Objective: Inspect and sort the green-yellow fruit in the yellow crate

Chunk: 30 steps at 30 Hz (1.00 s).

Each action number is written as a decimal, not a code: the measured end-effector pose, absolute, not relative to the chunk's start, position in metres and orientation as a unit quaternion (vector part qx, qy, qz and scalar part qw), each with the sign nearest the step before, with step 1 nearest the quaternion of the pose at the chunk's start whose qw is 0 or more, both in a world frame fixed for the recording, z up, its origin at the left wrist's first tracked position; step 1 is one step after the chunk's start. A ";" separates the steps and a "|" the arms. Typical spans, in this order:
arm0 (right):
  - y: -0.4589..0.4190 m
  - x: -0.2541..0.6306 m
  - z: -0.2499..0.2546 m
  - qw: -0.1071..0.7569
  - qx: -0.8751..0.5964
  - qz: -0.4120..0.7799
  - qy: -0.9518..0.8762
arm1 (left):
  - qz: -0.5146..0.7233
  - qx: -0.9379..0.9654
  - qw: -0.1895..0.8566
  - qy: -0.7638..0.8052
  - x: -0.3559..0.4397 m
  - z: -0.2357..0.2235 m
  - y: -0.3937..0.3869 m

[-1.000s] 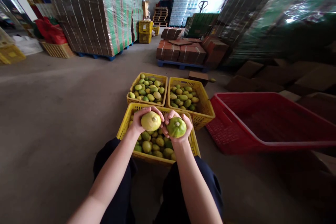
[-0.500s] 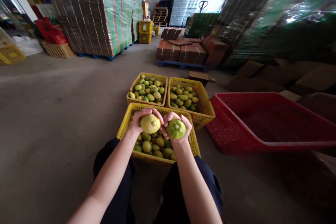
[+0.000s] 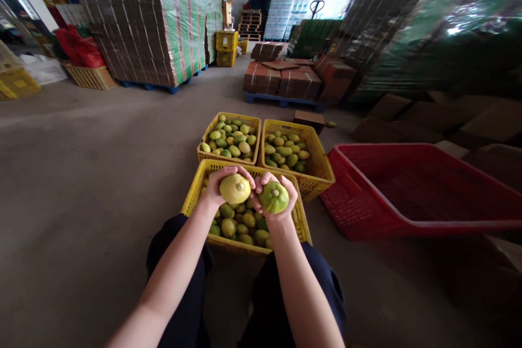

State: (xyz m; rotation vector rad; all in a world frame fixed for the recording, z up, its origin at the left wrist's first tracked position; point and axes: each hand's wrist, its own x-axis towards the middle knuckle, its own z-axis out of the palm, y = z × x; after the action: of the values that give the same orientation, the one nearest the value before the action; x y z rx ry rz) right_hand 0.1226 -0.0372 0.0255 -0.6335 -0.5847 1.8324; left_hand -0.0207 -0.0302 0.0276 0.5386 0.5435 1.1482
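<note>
My left hand [image 3: 215, 187] is closed around a yellow lemon [image 3: 235, 188], its stem end facing me. Beside it, my right hand [image 3: 290, 196] grips a greener lemon [image 3: 273, 198], also stem end toward me. The fingers of the two hands nearly meet between the fruits. Both are held above the near yellow crate [image 3: 191, 196], which contains many green and yellow lemons [image 3: 228, 227]. Behind that crate stand a left yellow crate [image 3: 203, 156] and a right yellow crate [image 3: 320, 174], each with more lemons in it.
A large red crate [image 3: 342, 212] stands to the right. Flat cardboard stacks [image 3: 299, 84] rest on a blue pallet [image 3: 281, 100] ahead. Tall wrapped carton stacks [image 3: 126, 27] rise at left, and flattened cardboard [image 3: 403, 122] lies at right. A small carton [image 3: 309, 118] sits behind the crates.
Almost nothing differs. Both hands still hold the same lemons over the near crate, and the view has shifted very slightly.
</note>
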 end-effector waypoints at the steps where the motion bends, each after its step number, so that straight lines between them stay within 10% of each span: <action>1: -0.037 0.123 0.025 0.532 -0.266 0.768 -0.236 | 0.529 0.252 0.770 0.253 -0.020 0.027 -0.030; 30: -0.007 0.112 0.004 0.645 -0.203 0.737 0.005 | 0.640 -0.065 0.729 0.235 -0.004 0.020 -0.009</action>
State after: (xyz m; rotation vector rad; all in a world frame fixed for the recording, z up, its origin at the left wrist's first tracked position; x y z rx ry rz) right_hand 0.1116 -0.0069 0.0044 -0.4623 0.0122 1.6778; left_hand -0.0039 -0.0092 0.0203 -0.1432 0.5180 1.4095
